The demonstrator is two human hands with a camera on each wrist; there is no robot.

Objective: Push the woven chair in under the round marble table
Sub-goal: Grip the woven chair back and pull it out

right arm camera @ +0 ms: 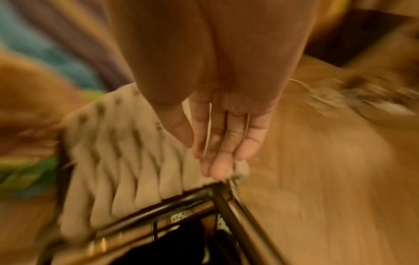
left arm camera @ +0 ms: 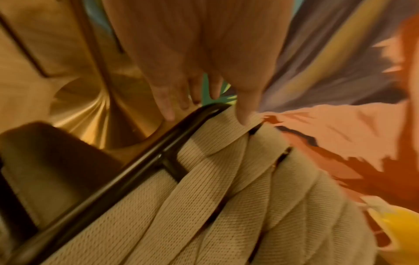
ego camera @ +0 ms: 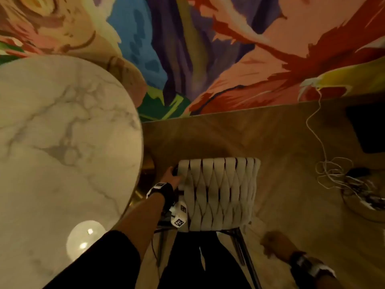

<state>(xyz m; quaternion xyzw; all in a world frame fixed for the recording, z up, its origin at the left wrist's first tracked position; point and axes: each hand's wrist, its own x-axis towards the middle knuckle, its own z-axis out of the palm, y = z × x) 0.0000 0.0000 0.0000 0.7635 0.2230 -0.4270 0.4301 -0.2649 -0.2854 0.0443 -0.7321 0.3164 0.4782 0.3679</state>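
The woven chair (ego camera: pixel 218 192) stands on the wooden floor (ego camera: pixel 291 163) just right of the round marble table (ego camera: pixel 62 132), its seat out from under the top. The left hand (ego camera: pixel 173 176) grips the chair's upper left corner, thumb (left arm camera: pixel 246 114) on the webbing and fingers (left arm camera: pixel 167 107) over the dark frame bar (left arm camera: pixel 136 166). The right hand (right arm camera: pixel 222 136) hangs free beside the chair, fingers straight and together, holding nothing. White cables (ego camera: pixel 333 174) lie tangled on the floor at right.
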